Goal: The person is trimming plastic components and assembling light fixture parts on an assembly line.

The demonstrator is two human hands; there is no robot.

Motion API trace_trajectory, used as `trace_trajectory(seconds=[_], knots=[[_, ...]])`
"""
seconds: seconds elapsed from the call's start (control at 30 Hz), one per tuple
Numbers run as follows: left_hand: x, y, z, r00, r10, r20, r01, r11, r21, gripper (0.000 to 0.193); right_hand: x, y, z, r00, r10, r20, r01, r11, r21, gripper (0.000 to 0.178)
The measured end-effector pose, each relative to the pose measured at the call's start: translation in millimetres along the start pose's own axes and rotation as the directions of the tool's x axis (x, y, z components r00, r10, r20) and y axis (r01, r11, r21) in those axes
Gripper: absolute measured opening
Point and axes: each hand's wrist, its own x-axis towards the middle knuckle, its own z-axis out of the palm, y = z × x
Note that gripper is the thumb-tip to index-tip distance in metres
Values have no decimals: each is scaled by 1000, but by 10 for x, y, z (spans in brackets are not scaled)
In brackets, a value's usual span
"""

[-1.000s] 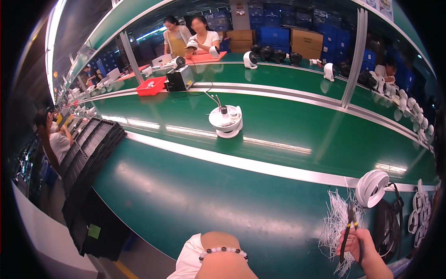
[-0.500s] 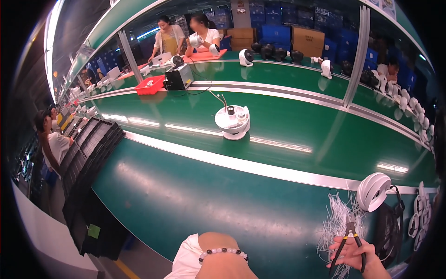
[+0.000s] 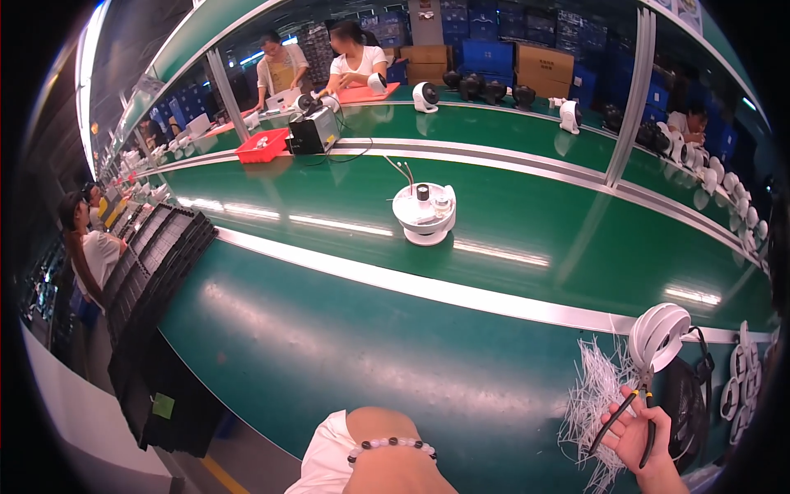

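Note:
My right hand (image 3: pixel 640 435), palm turned up at the lower right, holds a pair of cutting pliers (image 3: pixel 646 380) with black handles and yellow bands. The handles are spread apart. The plier tips are by a white round slotted housing (image 3: pixel 657 336) at the bench edge. Beneath and beside the hand lies a pile of thin white cable ties (image 3: pixel 594 395). At the lower middle, my left wrist (image 3: pixel 393 461) wears a beaded bracelet (image 3: pixel 392 444); the fingers of my left hand cannot be made out.
A white fan base (image 3: pixel 423 216) with upright wires stands on the green conveyor (image 3: pixel 527 214). Black trays (image 3: pixel 156 263) are stacked at left. A black mesh bag (image 3: pixel 685 402) and white rings (image 3: pixel 741 379) lie at right. Across stand a red bin (image 3: pixel 263 146), a black box (image 3: pixel 314 133) and co-workers.
My right hand has shifted slightly up and right with the pliers, bringing their tips to the white housing. The fan base has moved right along the conveyor. A co-worker has lowered a white fan.

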Motion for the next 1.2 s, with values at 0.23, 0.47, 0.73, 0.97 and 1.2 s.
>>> trace_trajectory(seconds=[0.23, 0.47, 0.73, 0.97, 1.2], knots=[[-192, 356, -138, 733, 259, -629, -161, 965, 208, 10, -18, -45, -70, 999, -33, -42, 31, 999, -43, 54], [820, 72, 418, -16, 440, -898, 473, 794, 381, 12, -17, 0, 15, 1000, 9, 1, -9, 997, -76, 57], [687, -42, 333, -51, 494, -868, 457, 784, 420, 12, -11, -1, 23, 1000, 10, 1, -10, 993, -119, 55], [657, -159, 313, -58, 545, -836, 450, 762, 465, 12, -17, -5, 30, 999, 17, 30, -13, 993, -115, 58], [599, -243, 268, -58, 593, -803, 439, 738, 513, 13, -24, -1, 50, 999, 16, 35, -11, 991, -136, 57]])
